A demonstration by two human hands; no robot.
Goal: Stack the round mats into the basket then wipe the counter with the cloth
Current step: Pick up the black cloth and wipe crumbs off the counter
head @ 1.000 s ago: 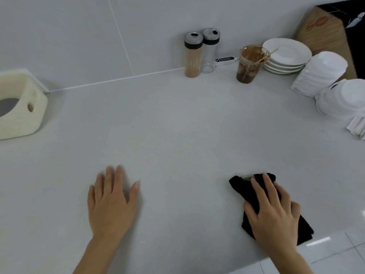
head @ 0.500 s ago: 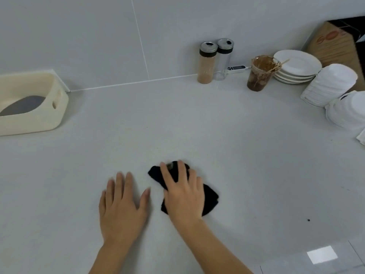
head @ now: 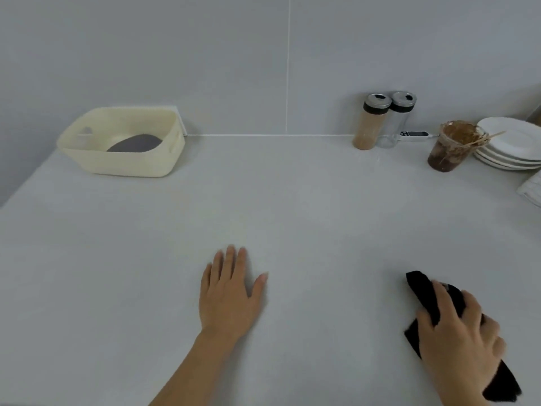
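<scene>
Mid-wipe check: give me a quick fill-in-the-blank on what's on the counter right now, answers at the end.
1. The right hand presses a ____ cloth onto the counter.
2. The left hand lies ____ on the counter, holding nothing.
3. A gray round mat lies ____ the cream basket.
4. The brown-smeared cup stands beside a stack of ____ plates.

Missing words: black; flat; inside; white.

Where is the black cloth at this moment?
In the head view the black cloth lies low right on the counter, pressed under the right hand, apart from the left hand.
</scene>
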